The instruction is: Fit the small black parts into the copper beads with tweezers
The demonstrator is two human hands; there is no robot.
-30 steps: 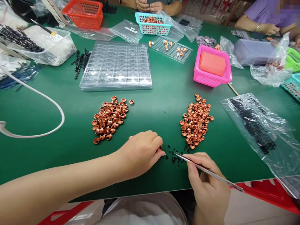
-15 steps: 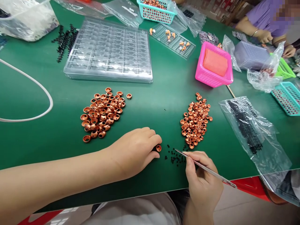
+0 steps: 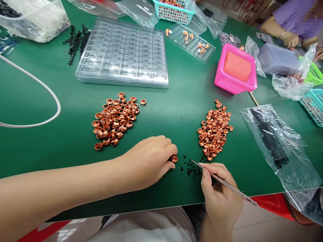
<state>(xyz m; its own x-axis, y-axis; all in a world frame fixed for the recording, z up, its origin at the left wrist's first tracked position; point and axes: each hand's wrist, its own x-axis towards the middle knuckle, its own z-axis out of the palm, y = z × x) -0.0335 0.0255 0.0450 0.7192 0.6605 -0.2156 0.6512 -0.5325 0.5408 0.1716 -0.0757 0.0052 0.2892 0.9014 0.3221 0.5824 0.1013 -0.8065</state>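
one copper-coloured cup (image 3: 174, 158) pokes out from the pinching left hand (image 3: 155, 163) — the right hand (image 3: 222, 198) grips tweezers (image 3: 228, 185).

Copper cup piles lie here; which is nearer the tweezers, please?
The right pile, just beyond the tweezers; the left pile lies farther off, past the left forearm.

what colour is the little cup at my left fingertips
The little cup is shiny copper; the head view shows it best.
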